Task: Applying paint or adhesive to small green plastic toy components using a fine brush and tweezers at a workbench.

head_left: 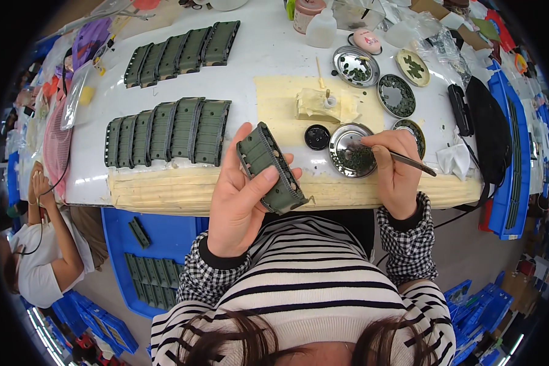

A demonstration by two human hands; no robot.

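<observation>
A ridged, dark green plastic track piece (pixel 271 169) sits tilted in the closed left hand (pixel 241 195), while the right hand (pixel 396 174) pinches a thin brush (pixel 409 161) over a metal paint dish (pixel 352 150) beside it.

A ridged dark-green plastic tread piece (pixel 271 168) is held tilted, long axis running eleven to five o'clock. A thin brush (pixel 409 161), tip seemingly in paint, points nine o'clock.

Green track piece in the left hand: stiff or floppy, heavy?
The green track piece probably is rigid: it keeps its shape though the left hand grips only one part. Likely light, held by fingertips. Ribbed edges should resist slipping.
</observation>
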